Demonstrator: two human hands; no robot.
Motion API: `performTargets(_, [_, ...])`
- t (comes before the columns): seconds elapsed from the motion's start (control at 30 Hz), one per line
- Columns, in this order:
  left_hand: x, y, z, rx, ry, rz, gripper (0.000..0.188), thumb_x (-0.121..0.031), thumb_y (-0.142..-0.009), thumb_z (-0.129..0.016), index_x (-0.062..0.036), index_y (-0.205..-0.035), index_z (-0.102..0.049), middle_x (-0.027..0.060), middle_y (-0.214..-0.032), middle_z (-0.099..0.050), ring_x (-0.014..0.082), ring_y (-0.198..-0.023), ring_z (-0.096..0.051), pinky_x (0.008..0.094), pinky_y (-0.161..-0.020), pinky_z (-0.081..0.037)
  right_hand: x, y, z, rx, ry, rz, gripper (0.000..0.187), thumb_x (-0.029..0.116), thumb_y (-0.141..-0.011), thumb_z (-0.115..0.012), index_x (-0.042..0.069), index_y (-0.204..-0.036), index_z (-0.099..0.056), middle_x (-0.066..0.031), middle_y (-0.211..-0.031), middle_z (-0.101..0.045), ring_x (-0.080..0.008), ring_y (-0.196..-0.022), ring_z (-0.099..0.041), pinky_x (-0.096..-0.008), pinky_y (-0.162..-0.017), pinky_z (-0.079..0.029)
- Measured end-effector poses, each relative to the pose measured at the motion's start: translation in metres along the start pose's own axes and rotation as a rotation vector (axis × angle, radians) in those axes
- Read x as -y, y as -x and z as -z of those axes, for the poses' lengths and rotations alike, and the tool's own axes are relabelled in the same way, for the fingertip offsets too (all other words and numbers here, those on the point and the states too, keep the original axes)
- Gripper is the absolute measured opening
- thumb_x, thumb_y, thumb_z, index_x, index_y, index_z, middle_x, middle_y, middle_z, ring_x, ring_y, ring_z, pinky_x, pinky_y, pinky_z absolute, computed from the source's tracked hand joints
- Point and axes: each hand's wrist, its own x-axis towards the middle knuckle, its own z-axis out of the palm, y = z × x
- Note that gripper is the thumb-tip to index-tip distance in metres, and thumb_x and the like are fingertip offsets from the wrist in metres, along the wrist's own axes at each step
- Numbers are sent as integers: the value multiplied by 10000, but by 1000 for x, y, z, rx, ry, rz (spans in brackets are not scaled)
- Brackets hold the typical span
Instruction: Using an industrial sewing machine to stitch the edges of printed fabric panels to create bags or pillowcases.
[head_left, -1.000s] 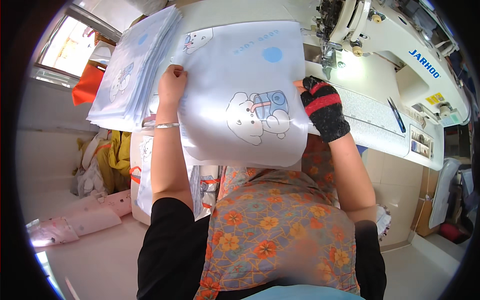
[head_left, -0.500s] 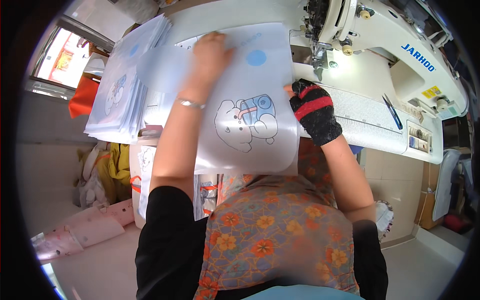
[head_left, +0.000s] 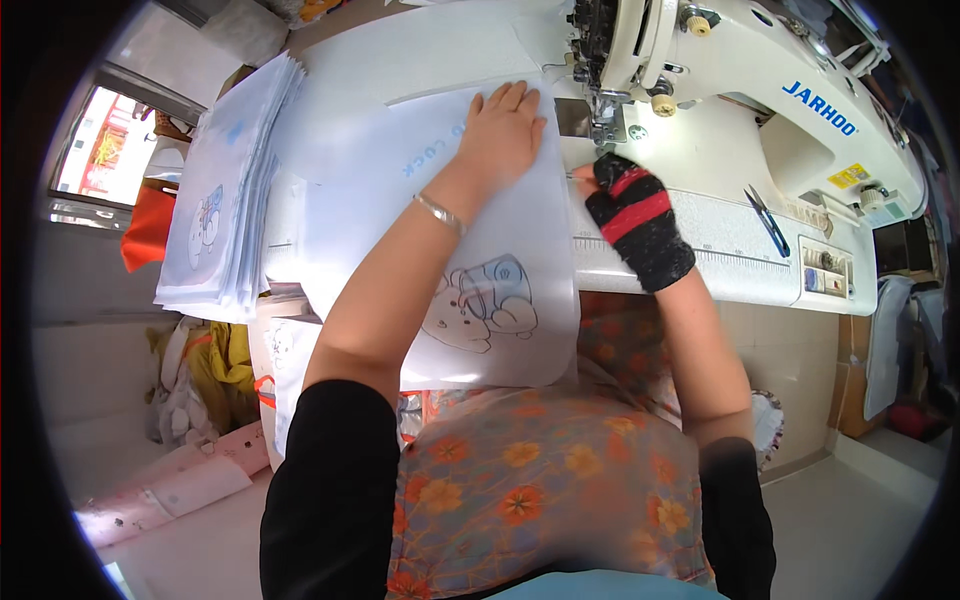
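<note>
The left hand lies flat, fingers a bit spread, on top of a pale sheet. The right hand, in a black and red glove, is at four o'clock from it, apart, with bare fingertips at the sheet's right edge; I cannot tell if they pinch it. The sheet sits on the white table, and its bear picture is at six o'clock from the left hand. From the right hand, the sewing machine is at one o'clock and little dark snips at three. A stack of sheets sits at nine o'clock from the left hand.
</note>
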Motion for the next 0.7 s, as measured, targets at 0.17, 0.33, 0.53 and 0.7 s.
performTargets(0.17, [-62,58,15,29,68,-75,464,-244,-952,-518,2,-1344,-497,167,-1453,-452,331,-1371,-395,587,-1111,-283,-31,4,25,-9,135,92,185,63,-826,-659,72,-1007,-693,-147,-969,-676,-341,-896,-648,-402,-800,-524])
performTargets(0.33, [-85,55,17,-24,109,-165,442,-235,-911,-574,-4,-1286,-532,172,-1400,-506,330,-1333,-439,592,-1081,-318,-47,0,21,65,205,233,272,95,-812,-619,40,-1074,-664,-152,-1121,-647,-344,-1034,-605,-436,-917,-488])
performTargets(0.53, [-77,24,10,-62,102,-178,417,-227,-881,-602,-27,-1244,-558,167,-1358,-534,312,-1307,-463,584,-1056,-346,-60,-18,16,95,409,251,389,112,-779,-624,23,-1158,-618,-171,-1187,-614,-348,-1089,-580,-444,-964,-460])
performTargets(0.7, [-74,22,6,-70,94,-175,396,-225,-891,-589,-30,-1235,-565,157,-1344,-547,299,-1302,-471,584,-1049,-355,-62,-16,11,121,428,201,413,125,-782,-627,25,-1183,-614,-173,-1215,-597,-346,-1129,-561,-447,-1004,-436])
